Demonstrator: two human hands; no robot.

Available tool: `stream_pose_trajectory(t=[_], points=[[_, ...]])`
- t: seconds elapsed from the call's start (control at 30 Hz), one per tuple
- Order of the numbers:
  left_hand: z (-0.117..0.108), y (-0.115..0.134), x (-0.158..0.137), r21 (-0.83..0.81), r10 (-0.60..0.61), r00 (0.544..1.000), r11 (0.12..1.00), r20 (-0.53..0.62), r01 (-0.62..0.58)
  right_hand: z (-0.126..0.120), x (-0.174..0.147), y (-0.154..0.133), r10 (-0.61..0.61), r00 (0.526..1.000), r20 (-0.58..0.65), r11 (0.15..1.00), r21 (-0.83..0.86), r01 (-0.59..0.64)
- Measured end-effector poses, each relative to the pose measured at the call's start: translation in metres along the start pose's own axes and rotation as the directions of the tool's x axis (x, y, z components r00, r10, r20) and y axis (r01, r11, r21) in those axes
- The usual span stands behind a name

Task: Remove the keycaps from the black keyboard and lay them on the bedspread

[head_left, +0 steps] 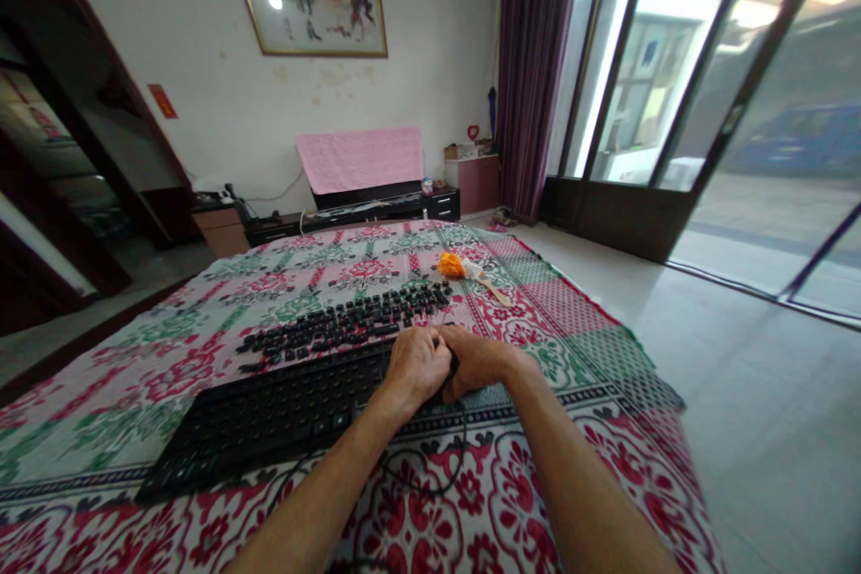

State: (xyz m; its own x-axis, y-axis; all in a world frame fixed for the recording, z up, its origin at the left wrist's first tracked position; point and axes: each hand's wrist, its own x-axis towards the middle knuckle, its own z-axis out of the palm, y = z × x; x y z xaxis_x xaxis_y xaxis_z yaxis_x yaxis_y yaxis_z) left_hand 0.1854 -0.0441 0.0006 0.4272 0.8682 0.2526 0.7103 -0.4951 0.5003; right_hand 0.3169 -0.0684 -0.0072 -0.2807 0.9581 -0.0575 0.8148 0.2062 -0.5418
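A black keyboard [269, 413] with its keycaps off lies slantwise on a patterned cloth. My left hand [417, 363] is closed over the keyboard's right end. Beside it and touching it, my right hand [481, 360] is also closed, its fingers curled toward the left. Something dark shows between the two hands, but its shape is hidden by the fingers. Behind the keyboard, loose black keycaps [350, 318] lie spread in rough rows. A thin black cable [463, 457] loops out below my hands onto the cloth.
Beyond the keycaps lie an orange crumpled thing [450, 265] and a brush with a wooden handle [496, 291]. The red, green and white cloth [538, 296] covers the table. Farther off, a pink towel [360, 160] hangs over a low black cabinet. Glass doors [673, 90] stand at the right.
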Motion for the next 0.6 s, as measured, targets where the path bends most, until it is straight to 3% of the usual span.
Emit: stream_pose_trajectory(t=[0.13,0.3,0.47,0.53,0.6], points=[[0.000,-0.008,-0.004,-0.166,-0.130,0.991,0.977,0.029,0.133,-0.003,0.000,-0.004,-0.010,1.000,0.022,0.999,-0.031,0.011],[0.007,-0.028,-0.011,-0.508,-0.267,0.960,0.817,0.084,0.272,-0.003,-0.001,-0.005,0.004,0.999,0.036,0.999,-0.046,-0.003],[0.009,-0.030,-0.010,-0.654,-0.331,0.933,0.676,0.142,0.340,-0.002,0.000,-0.005,0.038,0.998,0.050,0.997,-0.066,-0.035],[0.009,-0.028,-0.007,-0.614,-0.320,0.938,0.716,0.134,0.332,-0.002,0.000,-0.006,0.041,0.998,0.053,0.998,-0.058,-0.037],[0.008,-0.024,-0.003,-0.518,-0.269,0.958,0.808,0.099,0.280,-0.003,-0.001,-0.006,0.039,0.998,0.046,0.998,-0.041,-0.037]])
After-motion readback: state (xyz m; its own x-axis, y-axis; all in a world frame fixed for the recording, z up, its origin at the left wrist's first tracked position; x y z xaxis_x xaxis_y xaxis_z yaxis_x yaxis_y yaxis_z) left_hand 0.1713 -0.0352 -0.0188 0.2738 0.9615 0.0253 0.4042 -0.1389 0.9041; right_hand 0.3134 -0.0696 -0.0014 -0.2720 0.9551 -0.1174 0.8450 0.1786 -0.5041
